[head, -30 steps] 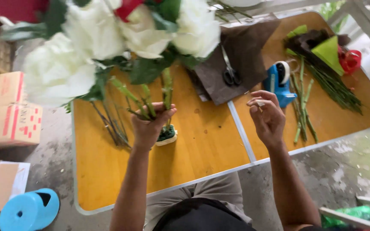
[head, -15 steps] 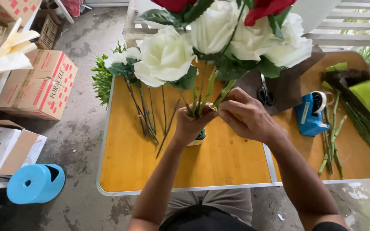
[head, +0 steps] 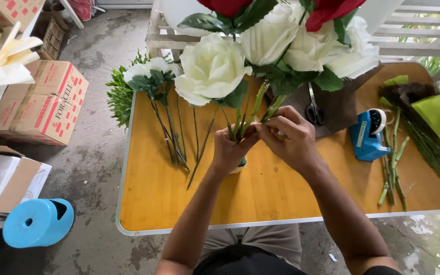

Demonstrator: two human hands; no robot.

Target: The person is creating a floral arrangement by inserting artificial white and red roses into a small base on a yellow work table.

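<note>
1. Head view: left hand [head: 230,150] clamped round the green stems [head: 248,114] of a bunch of large cream and red artificial flowers [head: 276,40], held upright above the orange wooden desk [head: 179,203].
2. Right hand [head: 291,137] closed on the same stems from the other side, fingertips pinched together and touching the left hand's thumb.
3. Small white and green roll [head: 240,164] just under the left hand, mostly hidden.
4. To the left on the desk: loose thin green stems [head: 179,137] lying flat, with a white flower and leafy greenery [head: 133,84] overhanging the desk's far left edge.
5. To the right: blue tape dispenser [head: 366,135] on the desk, cut green stem pieces [head: 393,173] just beside it, scissors [head: 313,109] lying on dark brown wrapping paper [head: 339,109] behind the right hand.
6. On the floor, left: round blue plastic stool [head: 36,221] and cardboard boxes [head: 42,102], well apart from the desk.
</note>
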